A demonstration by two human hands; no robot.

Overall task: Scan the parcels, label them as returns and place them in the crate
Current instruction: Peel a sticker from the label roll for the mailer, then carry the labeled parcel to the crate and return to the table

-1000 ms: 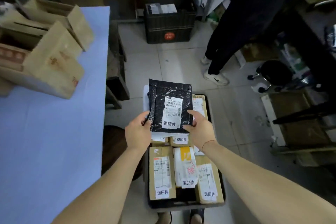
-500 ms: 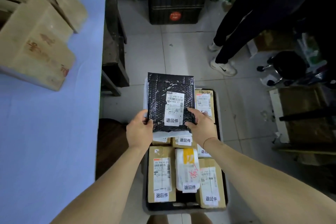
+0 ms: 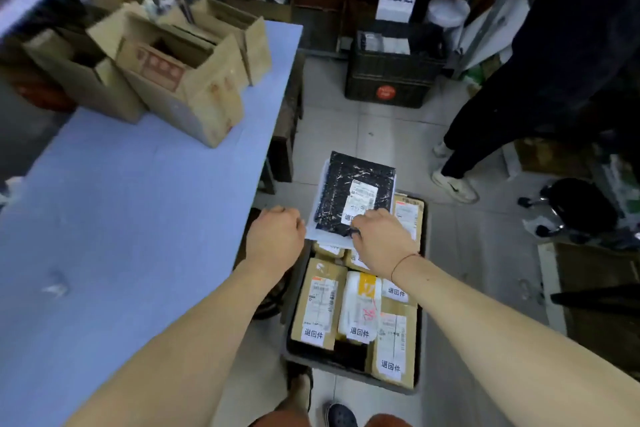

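Observation:
The black bubble-mailer parcel (image 3: 343, 184), with a white shipping label and a return sticker, lies on a white parcel at the far end of the dark floor crate (image 3: 423, 305). My right hand (image 3: 381, 243) sits at its near edge, fingers curled onto it and covering part of the sticker. My left hand (image 3: 273, 236) hovers just left of the crate, apart from the parcel, fingers curled and holding nothing. Several brown and white parcels with return stickers (image 3: 313, 334) fill the near part of the crate.
A blue table (image 3: 121, 218) on the left carries open cardboard boxes (image 3: 194, 94). A second black crate (image 3: 391, 80) stands on the floor under a white sign. A person in dark clothes (image 3: 519, 97) stands at right, beside a black wheeled stool (image 3: 581, 204).
The black parcel went from held above the crate to lying on the stack at its far end. My left hand let go and drew back left. The camera tilted up and left.

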